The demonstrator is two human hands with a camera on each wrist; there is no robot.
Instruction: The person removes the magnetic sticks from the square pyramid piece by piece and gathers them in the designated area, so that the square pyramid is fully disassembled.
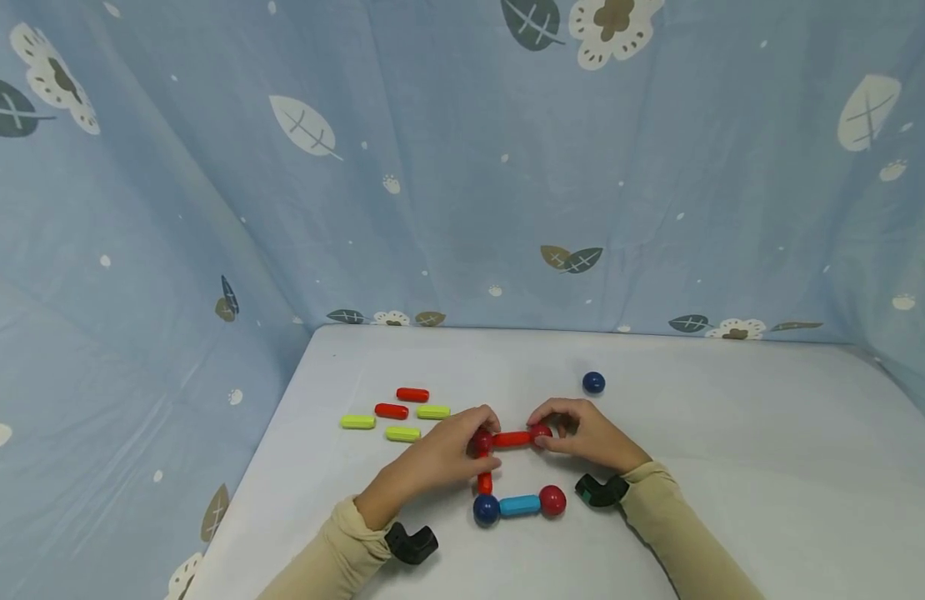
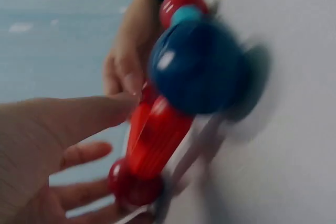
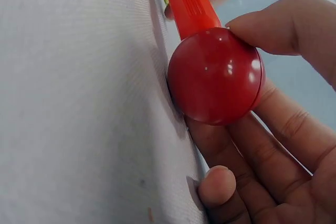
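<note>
1. Curtain [image 1: 462,200]: blue cloth printed with leaves and flowers hangs behind the desk and down its left side, probably to screen off the room.
2. Desk [image 1: 732,433]: a white surface carrying everything, its back edge near the cloth.
3. Left hand [image 1: 442,450]: its grip is curled around the frame's far-left red ball, seemingly to steady that corner.
4. Right hand [image 1: 588,432]: its grip pinches the red ball at the far-right end, thumb and fingers on opposite sides, likely to control the joint with the red rod.
5. Frame [image 1: 485,484]: central on the desk, three joined rods, two red and one blue, with balls at the corners and ends; its right side is open.
6. Loose rods [image 1: 403,434]: two red, three yellow-green, beyond the left hand, presumably spares within reach.
7. Blue ball [image 1: 593,382]: alone, beyond the right hand.
</note>
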